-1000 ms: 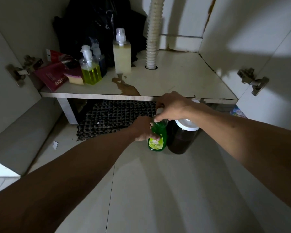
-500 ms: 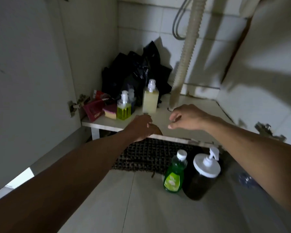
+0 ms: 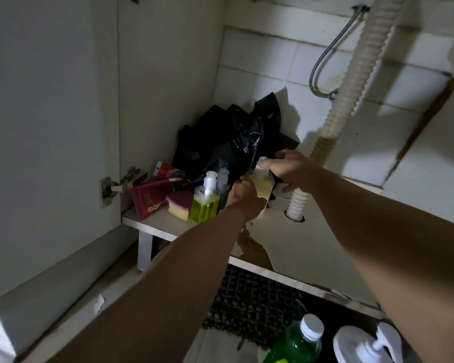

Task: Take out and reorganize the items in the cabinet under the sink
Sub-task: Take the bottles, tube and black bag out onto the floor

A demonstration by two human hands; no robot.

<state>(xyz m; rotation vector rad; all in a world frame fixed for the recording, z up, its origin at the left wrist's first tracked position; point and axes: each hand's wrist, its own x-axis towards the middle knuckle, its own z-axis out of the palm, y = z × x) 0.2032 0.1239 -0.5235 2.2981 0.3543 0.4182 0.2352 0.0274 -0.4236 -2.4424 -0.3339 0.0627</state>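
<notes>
Both my arms reach into the cabinet under the sink. My right hand (image 3: 288, 170) grips the top of a pale yellow pump bottle (image 3: 261, 186), and my left hand (image 3: 243, 195) holds its lower left side. The bottle is tilted above the white cabinet shelf (image 3: 312, 247). To its left stand a bright yellow-green pump bottle (image 3: 205, 205) and a dark bottle behind it, partly hidden. A yellow and purple sponge (image 3: 177, 205) and a dark red pouch (image 3: 148, 200) lie at the shelf's left end. Black plastic bags (image 3: 228, 137) fill the back corner.
A ribbed drain hose (image 3: 333, 121) drops through a hole in the shelf just right of my hands. The open door with its hinge (image 3: 110, 189) stands at the left. On the floor in front are a green bottle (image 3: 299, 341), a white-capped pump jar (image 3: 362, 344) and a dark mat (image 3: 249, 305).
Both hands left the green bottle on the floor, rose to the shelf and took hold of the pale yellow pump bottle, which now tilts. The view moved up and into the cabinet.
</notes>
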